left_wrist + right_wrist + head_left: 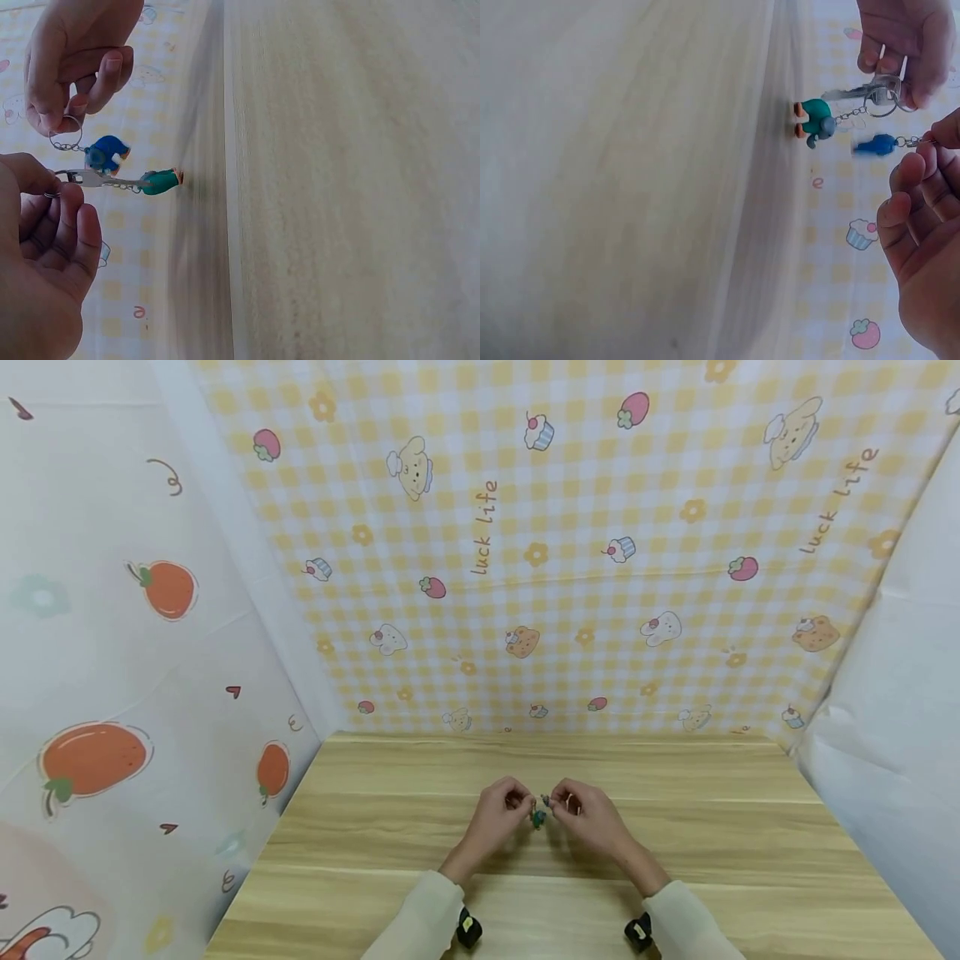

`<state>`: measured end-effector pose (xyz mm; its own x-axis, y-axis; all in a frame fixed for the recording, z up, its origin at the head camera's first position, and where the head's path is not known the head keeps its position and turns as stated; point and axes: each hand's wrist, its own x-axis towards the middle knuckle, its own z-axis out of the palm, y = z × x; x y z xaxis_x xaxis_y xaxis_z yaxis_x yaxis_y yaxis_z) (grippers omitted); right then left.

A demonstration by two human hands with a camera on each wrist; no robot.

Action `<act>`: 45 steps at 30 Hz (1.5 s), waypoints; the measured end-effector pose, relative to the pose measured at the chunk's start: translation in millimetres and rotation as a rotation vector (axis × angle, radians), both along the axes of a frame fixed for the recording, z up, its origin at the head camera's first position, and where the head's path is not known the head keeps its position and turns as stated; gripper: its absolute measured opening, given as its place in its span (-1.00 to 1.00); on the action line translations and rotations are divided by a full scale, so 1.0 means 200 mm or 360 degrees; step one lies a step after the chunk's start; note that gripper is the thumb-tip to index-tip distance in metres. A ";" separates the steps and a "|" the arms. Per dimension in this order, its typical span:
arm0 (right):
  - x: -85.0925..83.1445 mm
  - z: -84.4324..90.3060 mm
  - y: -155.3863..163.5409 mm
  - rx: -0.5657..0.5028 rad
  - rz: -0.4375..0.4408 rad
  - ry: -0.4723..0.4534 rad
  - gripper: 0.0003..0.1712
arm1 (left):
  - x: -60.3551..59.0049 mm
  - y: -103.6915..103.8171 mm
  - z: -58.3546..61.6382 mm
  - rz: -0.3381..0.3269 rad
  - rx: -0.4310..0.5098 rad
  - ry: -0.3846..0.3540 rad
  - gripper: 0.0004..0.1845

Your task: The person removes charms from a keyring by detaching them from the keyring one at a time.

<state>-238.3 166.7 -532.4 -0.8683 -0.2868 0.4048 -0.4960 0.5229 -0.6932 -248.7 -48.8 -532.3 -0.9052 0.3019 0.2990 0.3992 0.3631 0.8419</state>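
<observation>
Over the middle of the table, both hands are raised close together. My left hand (497,814) pinches a key ring (880,101) carrying a silver key (91,178) and a green figure keychain (817,118) with orange feet and a grey-blue head. In my right hand (594,820), thumb and fingers pinch a second ring (66,133), from which a blue figure keychain (109,153) dangles on a short chain. In the left wrist view the blue figure hangs right beside the key; whether they touch, I cannot tell.
A wood-grain table (360,843) lies beneath the hands. Behind it hangs a yellow checked cloth (570,602) with cartoon prints, and white sheets (225,652) stand at the sides. Black straps (469,928) sit at the wrists, below cream sleeves.
</observation>
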 end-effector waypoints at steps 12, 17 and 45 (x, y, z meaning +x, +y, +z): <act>-0.04 0.09 0.13 0.0132 -0.0169 0.0051 -0.95 | -0.01 -0.02 0.04 0.0031 0.0049 -0.0023 -0.95; -0.07 0.13 0.22 0.0164 -0.0249 0.0036 -0.95 | -0.02 -0.03 0.05 0.0035 0.0066 -0.0042 -0.96; -0.23 0.21 0.69 0.0288 -0.0310 -0.0440 -0.71 | -0.04 -0.04 0.06 0.0008 0.0087 0.0012 -0.95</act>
